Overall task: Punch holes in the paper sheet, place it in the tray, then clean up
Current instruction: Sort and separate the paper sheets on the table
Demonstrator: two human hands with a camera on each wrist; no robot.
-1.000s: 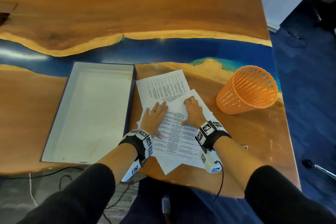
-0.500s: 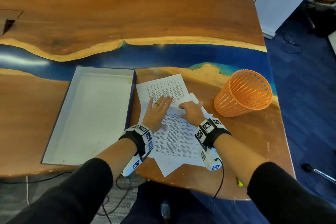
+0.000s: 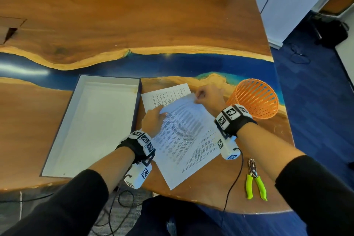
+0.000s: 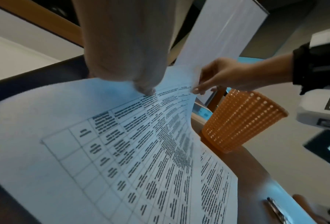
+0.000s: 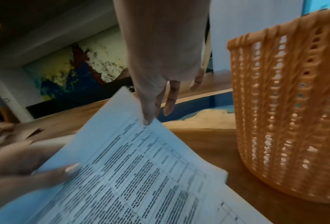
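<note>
A printed paper sheet (image 3: 183, 134) lies slanted on the table with its far edge raised off a second sheet (image 3: 166, 94) under it. My left hand (image 3: 161, 114) pinches its far left corner, thumb (image 4: 145, 89) on top. My right hand (image 3: 197, 97) pinches the far right corner, thumb (image 5: 146, 119) on the print and fingers beneath. The white tray (image 3: 92, 130) lies empty just left of the sheets. A hole punch (image 3: 254, 180) with green handles rests on the table by my right forearm, touched by neither hand.
An orange mesh basket (image 3: 256, 99) stands upright right of the papers, close to my right wrist. The table's near edge (image 3: 210, 205) runs just below the sheet and the punch. Wrist-camera cables hang over that edge.
Both hands lay flat on the sheets before. Now they have slid to the top sheet's far corners and pinch it, and that edge has risen. The head view has shifted toward the near edge.
</note>
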